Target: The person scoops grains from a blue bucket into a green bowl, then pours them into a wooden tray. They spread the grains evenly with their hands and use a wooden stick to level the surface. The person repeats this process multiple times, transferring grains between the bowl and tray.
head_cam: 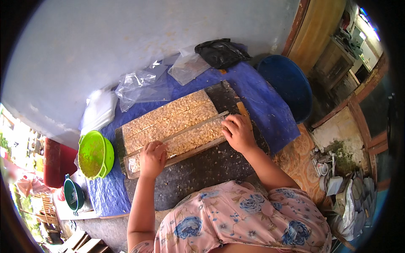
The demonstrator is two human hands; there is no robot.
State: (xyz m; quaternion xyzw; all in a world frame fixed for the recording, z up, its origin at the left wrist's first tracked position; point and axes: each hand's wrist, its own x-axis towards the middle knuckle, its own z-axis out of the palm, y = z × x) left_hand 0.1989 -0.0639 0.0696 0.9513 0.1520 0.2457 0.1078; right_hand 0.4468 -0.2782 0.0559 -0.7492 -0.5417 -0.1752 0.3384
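Three long, flat plastic packs of pale beans lie side by side on a dark board. The front pack (194, 137) sits between a rear wooden strip (202, 123) and a front wooden strip (197, 150). The middle pack (177, 119) and the back pack (164, 109) lie beyond it. My left hand (153, 159) rests on the front pack near its left end, fingers bent. At the opposite end, the curled fingers of my right hand (239, 132) touch the pack's edge; my fingertips are partly hidden. Behind that hand is a yellow-brown stick (242, 109).
The dark board (190, 180) lies on a blue tarp (265, 101). A green colander (96, 154) and a dark green basin (74, 193) are at left. Clear plastic bags (142, 85), a white plastic stack (99, 109) and a black bag (223, 53) line the wall. A blue tub (286, 85) stands right.
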